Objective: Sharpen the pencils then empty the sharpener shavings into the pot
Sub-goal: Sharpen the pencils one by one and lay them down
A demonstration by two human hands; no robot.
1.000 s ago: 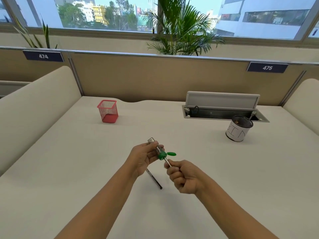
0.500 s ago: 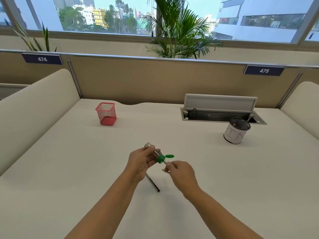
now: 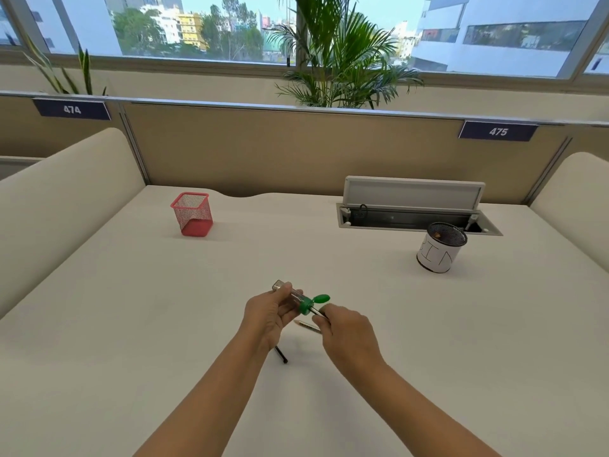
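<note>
1. Centrally, above the desk (image 3: 164,324), the sharpener (image 3: 298,300), a clear tube with a green cap whose green lid flap sticks out, is gripped by the left hand (image 3: 268,316), fingers curled round the tube.
2. A pencil (image 3: 317,312) enters the green end; the right hand (image 3: 346,331) pinches it with curled fingers.
3. Beneath the hands lies a second pencil (image 3: 308,325) on the desk, and a dark pencil end (image 3: 281,355) shows below the left wrist.
4. Far right stands the white-wrapped mesh pot (image 3: 440,249), well apart from the hands.
5. Far left stands a red mesh holder (image 3: 192,214); an open cable tray (image 3: 412,212) sits behind the pot.
</note>
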